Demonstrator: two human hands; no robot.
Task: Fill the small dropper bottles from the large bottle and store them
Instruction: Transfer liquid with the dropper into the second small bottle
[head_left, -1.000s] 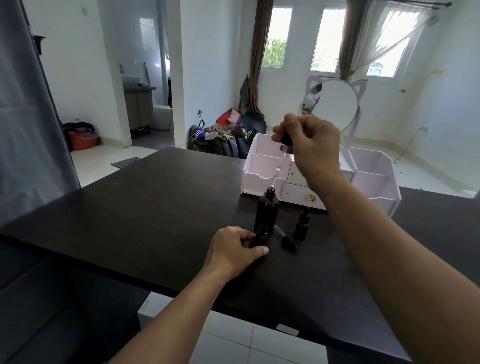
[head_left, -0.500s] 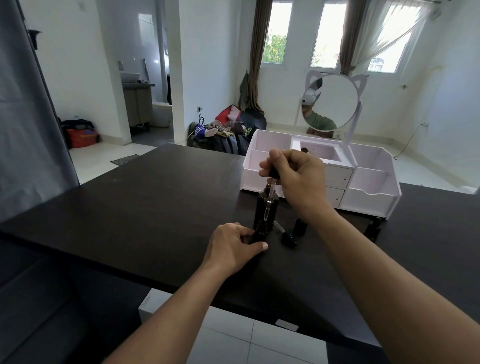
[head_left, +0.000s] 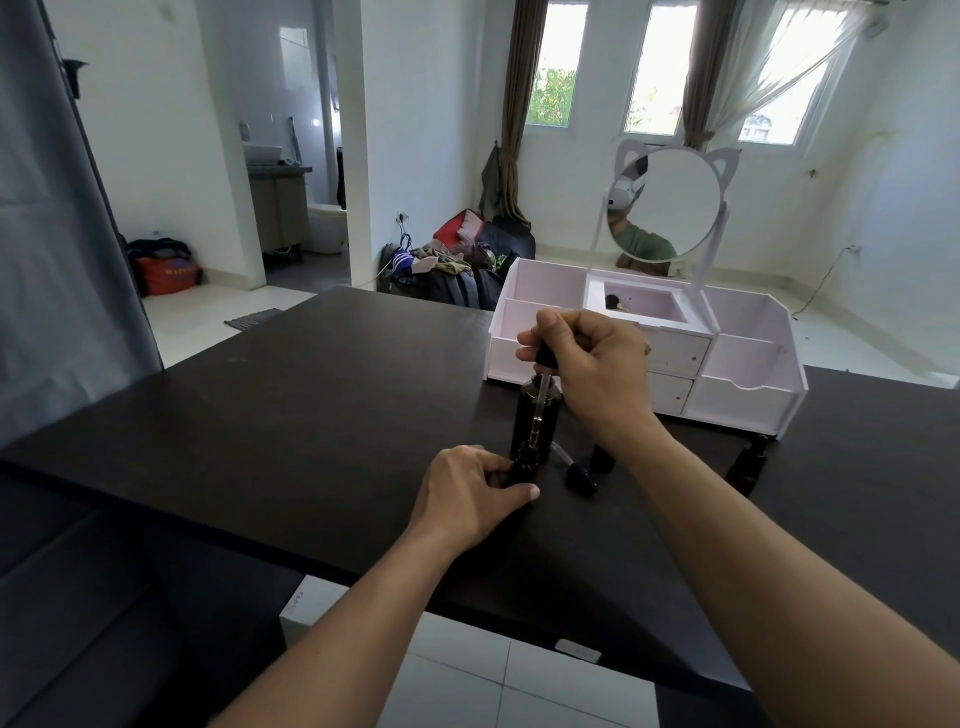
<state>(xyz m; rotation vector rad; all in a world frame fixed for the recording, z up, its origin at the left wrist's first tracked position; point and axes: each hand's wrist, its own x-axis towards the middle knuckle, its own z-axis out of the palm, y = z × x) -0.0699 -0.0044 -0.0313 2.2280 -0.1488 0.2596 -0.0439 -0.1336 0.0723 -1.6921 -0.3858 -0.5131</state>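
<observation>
Here, dropper (head_left: 540, 405) near-vertical, tip down

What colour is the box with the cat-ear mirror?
White, the organizer box shows plainly in the head view.

left hand (head_left: 467, 493) curled low; right hand (head_left: 597, 374) pinching, raised

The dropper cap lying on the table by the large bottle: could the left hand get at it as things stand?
Probably not right away: the left hand holds a small bottle, though the dropper cap lies close beside it, uncovered.
</observation>
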